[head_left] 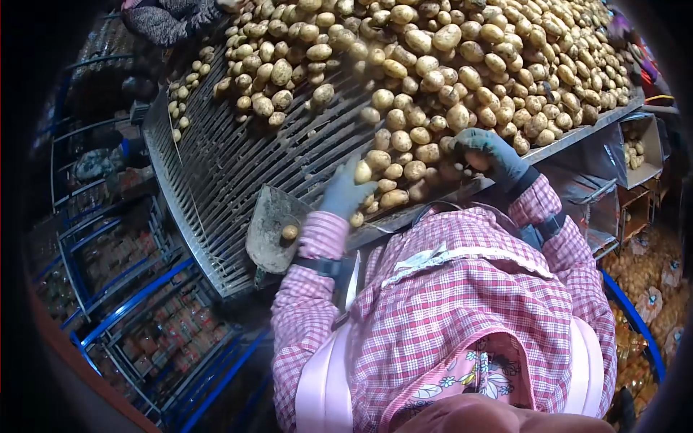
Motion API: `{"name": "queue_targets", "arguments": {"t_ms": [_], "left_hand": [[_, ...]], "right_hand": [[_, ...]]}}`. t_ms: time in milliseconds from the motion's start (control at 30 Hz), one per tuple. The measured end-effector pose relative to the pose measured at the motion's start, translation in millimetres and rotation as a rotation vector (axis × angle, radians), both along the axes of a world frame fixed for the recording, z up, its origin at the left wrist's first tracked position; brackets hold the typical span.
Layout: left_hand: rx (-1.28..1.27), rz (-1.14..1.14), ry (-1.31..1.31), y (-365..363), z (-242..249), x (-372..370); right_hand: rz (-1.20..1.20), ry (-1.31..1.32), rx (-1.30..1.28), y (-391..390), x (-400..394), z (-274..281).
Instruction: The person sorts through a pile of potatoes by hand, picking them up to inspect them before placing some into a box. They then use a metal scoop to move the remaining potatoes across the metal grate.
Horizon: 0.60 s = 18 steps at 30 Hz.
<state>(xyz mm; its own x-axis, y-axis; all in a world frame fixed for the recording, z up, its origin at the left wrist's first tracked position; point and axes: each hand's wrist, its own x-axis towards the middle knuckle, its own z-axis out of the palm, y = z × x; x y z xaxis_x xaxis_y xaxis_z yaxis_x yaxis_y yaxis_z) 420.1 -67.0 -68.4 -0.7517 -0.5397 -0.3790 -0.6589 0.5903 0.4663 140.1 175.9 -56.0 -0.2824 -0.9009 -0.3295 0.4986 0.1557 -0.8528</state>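
Note:
My left hand (pixel 346 191), in a grey glove, is at the near edge of the potato heap with its fingers closed around a pale potato (pixel 362 172). Its palm side is hidden from above. To the right, my right hand (pixel 494 155), also gloved and dirty at the fingers, curls over a brownish potato (pixel 476 160) that shows partly under the fingers. Loose potatoes (pixel 415 170) lie between the two hands on the slatted metal table. A worn scoop-like tray (pixel 271 231) sits beside my left wrist with one small potato (pixel 289 232) in it.
A large potato heap (pixel 491 58) covers the back and right of the slatted table (pixel 238 159). Another person's sleeve (pixel 162 25) shows at the top left. Blue-framed crates (pixel 155 325) stand at left, boxes (pixel 642 144) at right, and bagged potatoes (pixel 650 303) lie lower right.

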Motion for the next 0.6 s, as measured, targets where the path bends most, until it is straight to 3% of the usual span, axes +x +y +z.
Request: {"name": "queue_targets", "arguments": {"t_ms": [33, 100, 167, 200, 233, 267, 300, 367, 433, 500, 533, 600], "left_hand": [[-0.039, 0.092, -0.146, 15, 2, -18], [0.134, 0.263, 0.029, 16, -7, -35], [0.233, 0.321, 0.338, 19, -25, -47], [0.268, 0.337, 0.423, 20, -20, -61], [0.339, 0.403, 0.429, 33, 15, -89], [0.371, 0.444, 0.515, 24, -6, -97], [0.376, 0.451, 0.504, 28, 12, -118], [0.173, 0.370, 0.488, 24, 18, -145], [0.227, 0.455, 0.627, 32, 14, -178], [-0.027, 0.345, 0.382, 49, 22, -201], [-0.209, 0.242, 0.304, 48, 12, -210], [-0.207, 0.132, 0.313, 27, -34, -215]], "right_hand": [[-0.001, -0.141, 0.035, 8, -6, 4], [-0.046, -0.318, 0.090, 28, -14, 15], [-0.002, -0.264, 0.070, 44, -25, 0], [-0.005, -0.223, 0.067, 57, -34, -11], [-0.055, -0.313, 0.054, 66, -40, -19], [-0.083, -0.357, 0.098, 77, -50, -13], [-0.113, -0.402, 0.142, 87, -61, -7], [-0.180, -0.443, 0.194, 110, -80, -5], [-0.237, -0.425, 0.191, 147, -110, -1], [-0.367, -0.389, 0.173, 187, -140, -2], [-0.445, -0.404, 0.139, 210, -155, -6], [-0.616, -0.479, 0.108, 260, -184, -7]]}}
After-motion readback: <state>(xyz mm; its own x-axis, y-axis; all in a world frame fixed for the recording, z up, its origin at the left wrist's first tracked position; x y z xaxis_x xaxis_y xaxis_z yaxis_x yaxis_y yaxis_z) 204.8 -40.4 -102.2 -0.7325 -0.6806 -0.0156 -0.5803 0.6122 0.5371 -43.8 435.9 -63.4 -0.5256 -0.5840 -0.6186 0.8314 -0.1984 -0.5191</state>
